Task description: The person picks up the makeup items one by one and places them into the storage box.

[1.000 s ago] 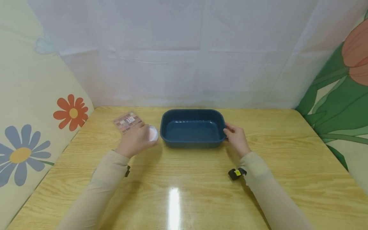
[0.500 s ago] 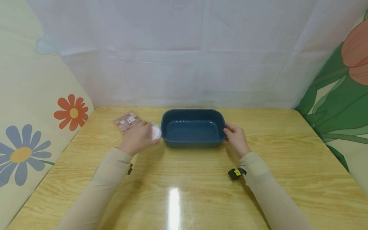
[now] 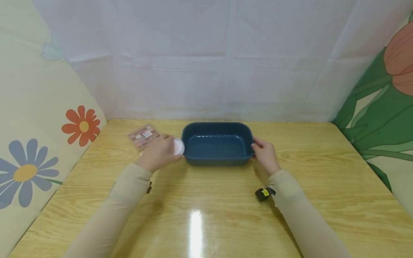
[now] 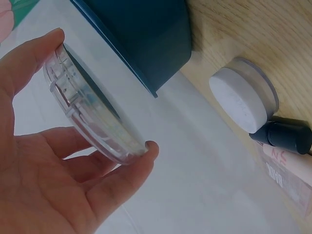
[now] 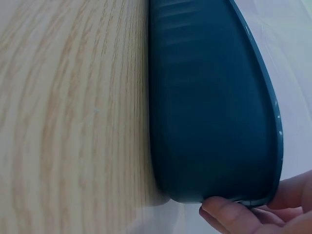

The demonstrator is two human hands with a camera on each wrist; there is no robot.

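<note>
My left hand (image 3: pixel 159 152) holds a round, clear-cased compact (image 4: pixel 83 107) by its edge, thumb on one side and fingertips on the other. In the head view the compact's pale round face is beside the left end of a dark blue rectangular tub (image 3: pixel 219 162); whether they touch cannot be told. The tub stands on the table, and no items show inside it. At its right end my right hand (image 3: pixel 265 154) pinches the wall near the rim, with fingertips (image 5: pixel 229 212) on the outside in the right wrist view.
An eyeshadow palette (image 3: pixel 143 136) lies behind my left hand. The left wrist view also shows a white-lidded round jar (image 4: pixel 241 100), a black cap (image 4: pixel 285 135) and a pale tube (image 4: pixel 290 163) on the wooden table (image 3: pixel 219 200). White cloth (image 3: pixel 206 71) hangs behind.
My left hand has moved slightly right with the compact, closer to the tub's left end. The right hand and the tub have hardly moved.
</note>
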